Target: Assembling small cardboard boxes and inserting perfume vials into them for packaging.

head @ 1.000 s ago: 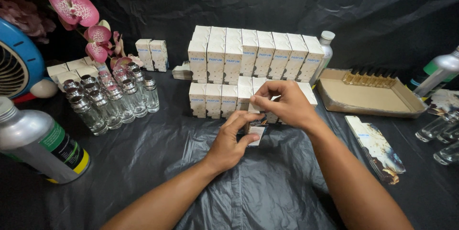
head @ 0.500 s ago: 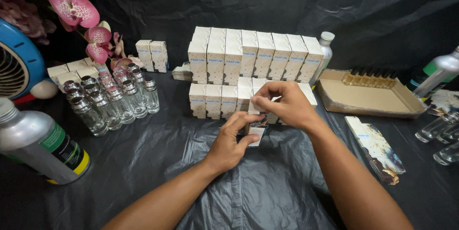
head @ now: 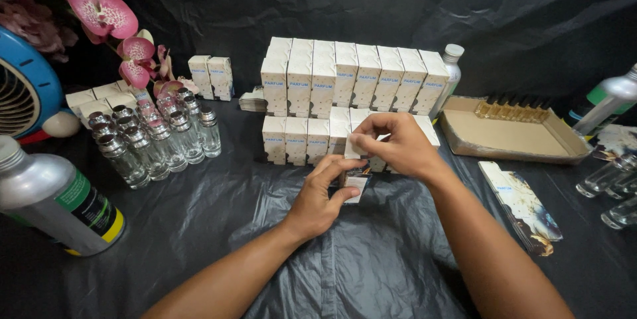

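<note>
A small white carton (head: 356, 185) with a dark printed side is pinched in my left hand (head: 322, 197), just above the black plastic sheet (head: 371, 259). Over it, my right hand (head: 397, 143) grips the carton's upper flap with thumb and fingers. Right behind both hands stand stacked rows of matching white cartons (head: 345, 80), two tiers high.
Several empty glass bottles with silver caps (head: 154, 138) stand at the left, a metal can (head: 56, 199) lies near the left edge. A shallow cardboard tray (head: 511, 134) sits at the right with flat printed carton blanks (head: 521, 203) before it. Pink orchid flowers (head: 106, 14) hang at top left.
</note>
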